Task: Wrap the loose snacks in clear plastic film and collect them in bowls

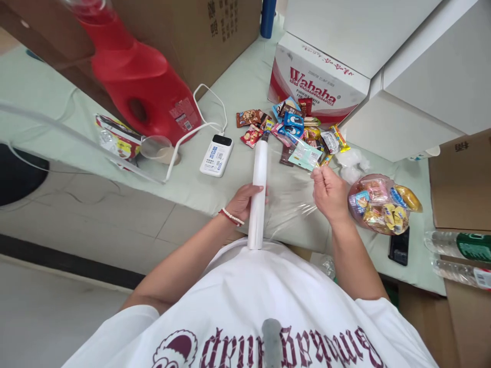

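My left hand (245,200) is closed round a roll of plastic wrap (258,204), which stands lengthwise in front of my body. Off to the right, my right hand (330,191) is a fist pinching the loose edge of the film. A clear, wrinkled sheet of wrap (289,191) is stretched between the roll and that fist. Just beyond the film lies a heap of packaged snacks (294,122), with a pale green packet (306,155) close to my right hand. Beside the right wrist sits a round bowl (355,217) filled with wrapped sweets (383,204).
On the left are a power bank (217,156) with a white cable, a clear cup (156,148) and a big red jug (141,87). A Wahaha box (318,82) stands behind the snacks. A phone (399,248) and plastic bottles (460,245) lie at the right.
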